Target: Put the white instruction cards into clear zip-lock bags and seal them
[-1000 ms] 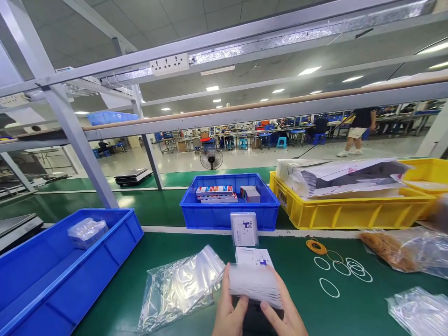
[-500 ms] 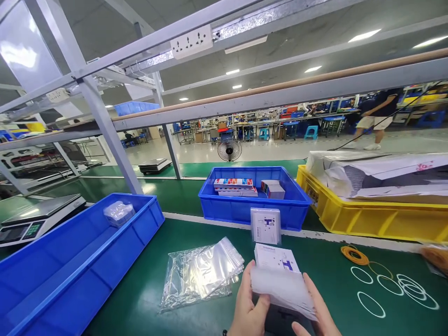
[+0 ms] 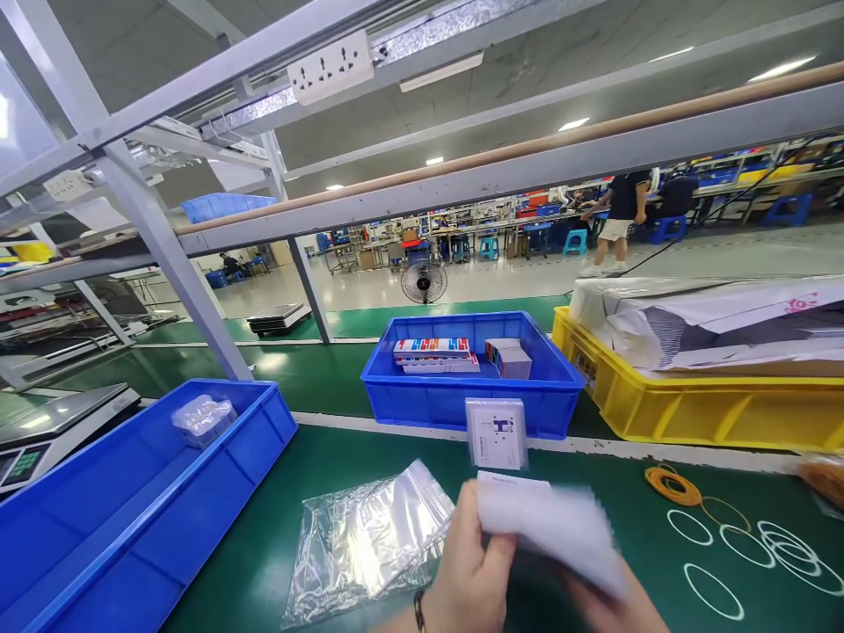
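Note:
Near the bottom edge my left hand (image 3: 469,571) pinches the left end of a stack of white cards (image 3: 550,527), which is blurred by motion. My right hand (image 3: 616,602) supports the stack from underneath at its right end, fingers mostly hidden. Just behind the stack, a white packet with a blue logo (image 3: 496,433) leans upright against a blue bin (image 3: 428,404). That bin holds flat boxes (image 3: 433,354) and a small carton (image 3: 511,358). A pile of clear zip bags (image 3: 369,536) lies on the green mat left of my hands.
A large blue tray (image 3: 132,501) with a bagged item (image 3: 201,418) stands at left, beside a scale (image 3: 49,431). A yellow bin (image 3: 699,409) with grey mailers is at right. Rubber bands (image 3: 725,536) lie on the mat. A person walks far behind.
The card stack has swung up and to the right and now blurs; my hands rose with it. The view tilted slightly. The walking person moved left.

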A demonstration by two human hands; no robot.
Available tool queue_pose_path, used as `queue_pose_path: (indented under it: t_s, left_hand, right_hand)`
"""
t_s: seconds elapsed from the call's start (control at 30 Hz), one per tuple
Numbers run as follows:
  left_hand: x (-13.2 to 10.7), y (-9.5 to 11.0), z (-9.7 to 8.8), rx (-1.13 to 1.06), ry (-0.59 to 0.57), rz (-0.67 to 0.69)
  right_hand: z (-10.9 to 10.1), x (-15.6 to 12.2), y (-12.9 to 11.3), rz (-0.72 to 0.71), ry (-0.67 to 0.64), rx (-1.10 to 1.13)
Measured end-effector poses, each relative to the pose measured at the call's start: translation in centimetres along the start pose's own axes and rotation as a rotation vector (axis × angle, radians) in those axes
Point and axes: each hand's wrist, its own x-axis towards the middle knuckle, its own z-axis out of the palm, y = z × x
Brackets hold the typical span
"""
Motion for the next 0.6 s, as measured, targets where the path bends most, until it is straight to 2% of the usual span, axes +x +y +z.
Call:
queue_pose_path:
  t_s: [0.1, 0.17, 0.23, 0.37, 0.43, 0.5, 0.6]
  left_hand:
    - [5.4, 1.3, -0.4, 0.075, 0.063, 0.157]
    - [8.7, 0.5, -0.6, 0.083, 0.07, 0.178]
    - [10.8, -1.5, -0.5, 0.056, 0.083, 0.14]
    - [12.0, -6.4, -0.1, -0.058, 0.126, -0.034]
    - [12.1, -8.0, 0.1, -0.077, 0.135, -0.085]
    - [12.4, -8.6, 0.3, -0.072, 0.159, -0.099]
    - [12.8, -8.4, 0.4, -0.037, 0.221, -0.092]
  right_hand:
    - [-1.4, 6.2, -1.3, 0.049, -0.014, 0.023]
    - [-1.6, 9.4, -0.9, 0.069, -0.004, 0.026]
    - [-1.3, 11.3, 0.4, 0.099, -0.011, 0.03]
    - [0.0, 11.9, 3.3, 0.182, -0.046, 0.025]
    - [0.5, 11.8, 4.4, 0.222, -0.041, 0.014]
    - [0.8, 11.8, 5.0, 0.243, -0.009, 0.006]
    - [0.9, 12.2, 5.2, 0.242, 0.073, -0.002]
